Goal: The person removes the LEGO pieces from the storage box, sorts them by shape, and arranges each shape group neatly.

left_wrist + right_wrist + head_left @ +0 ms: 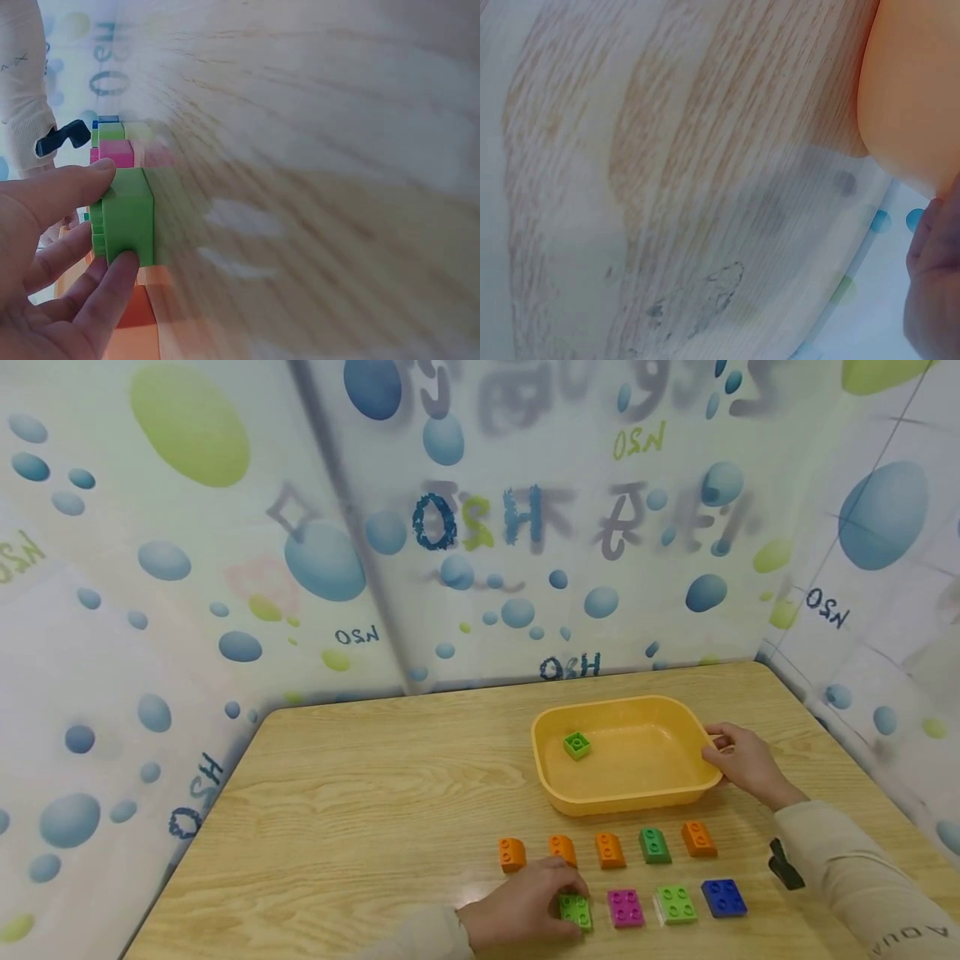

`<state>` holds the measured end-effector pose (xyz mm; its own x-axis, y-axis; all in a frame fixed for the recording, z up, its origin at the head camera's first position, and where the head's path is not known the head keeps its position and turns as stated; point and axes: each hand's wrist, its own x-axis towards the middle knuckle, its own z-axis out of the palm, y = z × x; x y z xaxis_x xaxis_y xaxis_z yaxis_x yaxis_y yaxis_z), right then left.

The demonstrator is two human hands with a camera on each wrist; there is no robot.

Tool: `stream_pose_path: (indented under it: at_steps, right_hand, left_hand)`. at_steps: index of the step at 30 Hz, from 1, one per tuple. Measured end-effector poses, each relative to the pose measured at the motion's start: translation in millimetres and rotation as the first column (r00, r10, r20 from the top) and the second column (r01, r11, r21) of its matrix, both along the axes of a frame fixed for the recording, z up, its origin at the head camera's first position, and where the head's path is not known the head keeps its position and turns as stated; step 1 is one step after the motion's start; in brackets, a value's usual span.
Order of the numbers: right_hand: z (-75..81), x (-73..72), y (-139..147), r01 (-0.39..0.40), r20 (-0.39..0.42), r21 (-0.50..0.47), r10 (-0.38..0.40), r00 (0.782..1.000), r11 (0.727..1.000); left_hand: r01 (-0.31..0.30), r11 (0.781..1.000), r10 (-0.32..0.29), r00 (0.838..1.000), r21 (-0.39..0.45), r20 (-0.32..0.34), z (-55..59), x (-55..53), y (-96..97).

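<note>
My left hand pinches a light green toy block between thumb and fingers, at the left end of the front row. In the left wrist view the thumb lies on one side of that green block and a fingertip on the other. My right hand grips the right rim of a yellow plastic basin, thumb over the edge. Inside the basin, toward its left, sits one small light green block. The right wrist view shows only part of the hand against the basin wall.
Beside the held block stand a magenta block, another light green block and a blue block. Behind them runs a row of several orange blocks and one darker green block. A patterned curtain borders the wooden table.
</note>
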<state>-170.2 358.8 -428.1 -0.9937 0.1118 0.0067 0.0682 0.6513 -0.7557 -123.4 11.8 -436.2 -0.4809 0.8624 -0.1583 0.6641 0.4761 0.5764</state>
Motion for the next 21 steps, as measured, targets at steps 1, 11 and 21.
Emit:
stream_pose_path:
  at_steps: [1, 11, 21]
  right_hand:
    - [0.2, 0.1, 0, 0.000, 0.002, -0.004, 0.000, 1.000, 1.000]
    - [1.0, 0.9, -1, 0.001, 0.012, -0.005, -0.001, 1.000, 1.000]
    - [2.1, 0.4, -1, 0.002, 0.028, -0.004, -0.002, 1.000, 1.000]
  left_hand:
    - [-0.003, 1.000, 0.003, 1.000, -0.001, 0.002, 0.0, 0.3, 0.1]
    - [-0.010, 1.000, 0.010, 1.000, -0.025, -0.004, -0.3, 2.3, 0.9]
    - [-0.009, 1.000, 0.009, 1.000, -0.004, 0.010, 10.3, -0.6, -5.0]
